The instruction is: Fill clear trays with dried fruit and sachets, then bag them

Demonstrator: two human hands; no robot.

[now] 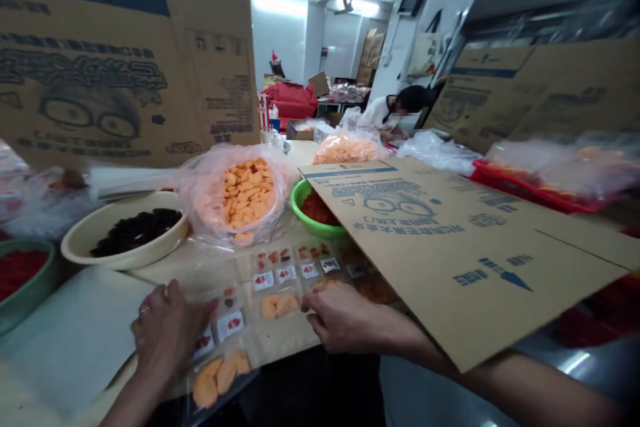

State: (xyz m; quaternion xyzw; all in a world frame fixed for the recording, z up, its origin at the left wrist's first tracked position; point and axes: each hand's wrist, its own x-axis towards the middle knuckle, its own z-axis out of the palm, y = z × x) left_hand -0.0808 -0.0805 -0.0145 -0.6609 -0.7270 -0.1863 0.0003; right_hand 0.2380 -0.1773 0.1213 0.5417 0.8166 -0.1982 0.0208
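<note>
Clear plastic packets with orange slices and small red and dark pieces lie in rows on the table edge. My left hand rests with curled fingers on the nearest packet, which holds orange slices. My right hand pinches the edge of a packet with orange slices. A clear bag of orange dried slices stands just behind the packets. A cream bowl of dark dried fruit sits to its left.
A green bowl of red pieces sits half under a large cardboard flap on the right. Another green bowl of red pieces is at far left. Big cardboard boxes stand behind. A person works at the back.
</note>
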